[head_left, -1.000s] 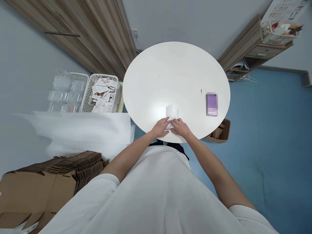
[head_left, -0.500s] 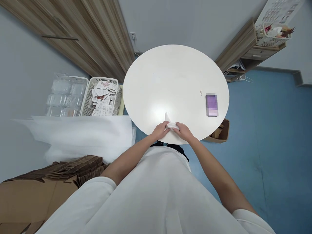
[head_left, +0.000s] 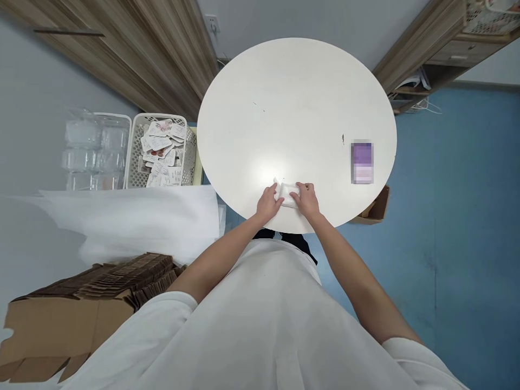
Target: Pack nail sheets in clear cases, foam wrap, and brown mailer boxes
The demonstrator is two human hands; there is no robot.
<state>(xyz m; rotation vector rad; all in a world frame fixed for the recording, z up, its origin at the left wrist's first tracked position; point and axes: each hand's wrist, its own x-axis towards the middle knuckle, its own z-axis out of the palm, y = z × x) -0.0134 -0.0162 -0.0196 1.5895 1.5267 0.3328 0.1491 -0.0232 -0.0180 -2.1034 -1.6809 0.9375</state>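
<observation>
A small white wrapped packet [head_left: 288, 195] lies near the front edge of the round white table [head_left: 300, 108]. My left hand [head_left: 268, 203] grips its left end, thumb in front and fingers behind, where a bit of white wrapping sticks up. On the right side, my right hand [head_left: 306, 199] holds the packet between thumb and curled fingers. What is inside the wrapping is hidden.
A blurred purple item [head_left: 362, 162] lies on the table's right. To the left are a basket of printed cards [head_left: 129, 162], clear plastic containers [head_left: 83, 146], white sheets [head_left: 162, 211] and stacked cardboard [head_left: 60, 319]. An open carton [head_left: 377, 208] stands beyond the table's right edge.
The packet now lies flatter and shows more of its surface between my hands. My hands sit slightly farther apart. The camera view has shifted, so the table looks larger.
</observation>
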